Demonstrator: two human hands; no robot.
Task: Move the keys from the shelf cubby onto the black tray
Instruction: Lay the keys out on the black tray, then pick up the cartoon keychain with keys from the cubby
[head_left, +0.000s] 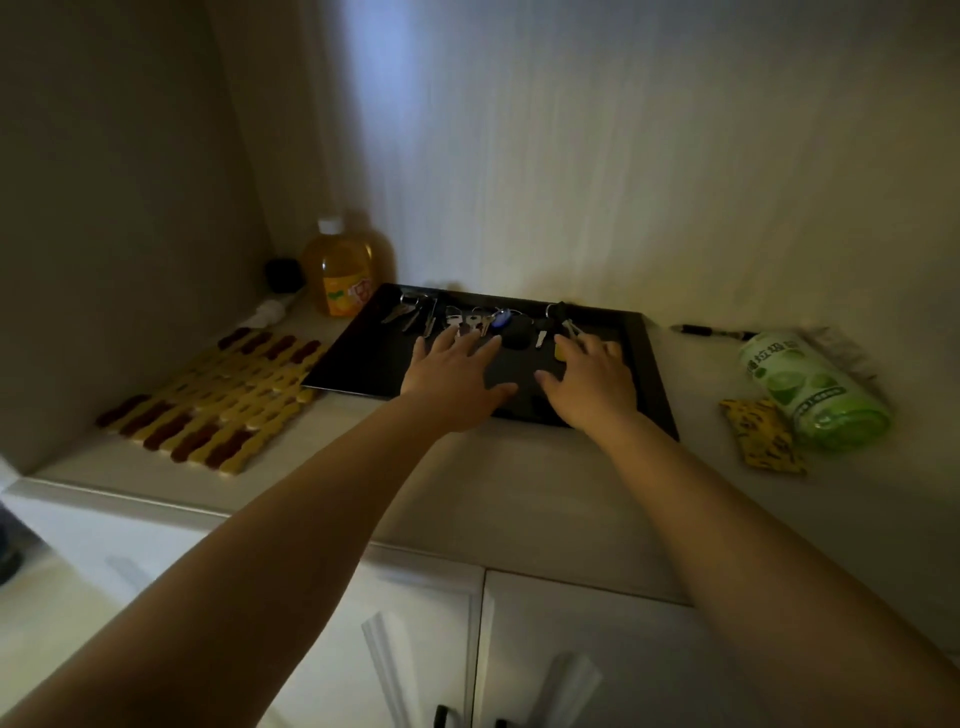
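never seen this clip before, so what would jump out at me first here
Two bare arms reach in from the bottom, the left hand and right hand spread open over a black tray on the pale shelf surface. A row of keys lies along the tray's far edge, just past the fingertips. The brightest colours sit at the sides: an orange bottle back left and a green roll to the right.

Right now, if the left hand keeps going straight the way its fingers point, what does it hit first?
Probably the silver keys on the tray: the left hand points at them, fingertips nearly there. Past them is the wall. Depth is hard to judge in this dim view.
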